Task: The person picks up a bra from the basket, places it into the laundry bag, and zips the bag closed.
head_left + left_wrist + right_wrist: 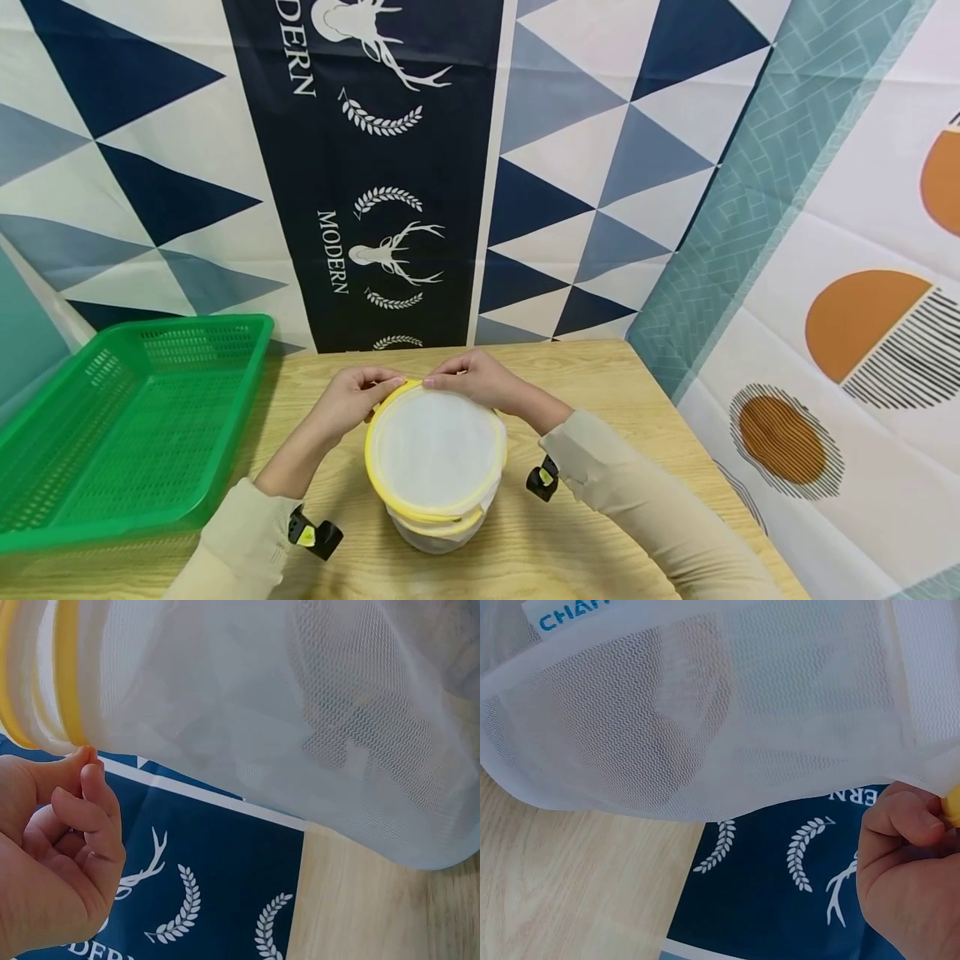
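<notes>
A white mesh laundry bag (438, 450), round and drum-shaped with yellow trim (370, 454), stands on the wooden table in front of me. My left hand (348, 402) pinches the yellow trim at the far left of its top, thumb against fingertips in the left wrist view. Just to the right, my right hand (480, 382) grips the far edge of the top; a bit of yellow trim (951, 806) shows at its fingertips. The zigzag weave of the side fabric (360, 697) is clear from the left wrist. A white label (566, 613) with blue letters shows through the mesh.
To the left on the table (592, 533) is a green plastic basket (217, 467) with perforated sides. Behind the table hangs a patterned cloth (390, 167) with deer heads and triangles; another printed cloth (780, 333) hangs along the right side.
</notes>
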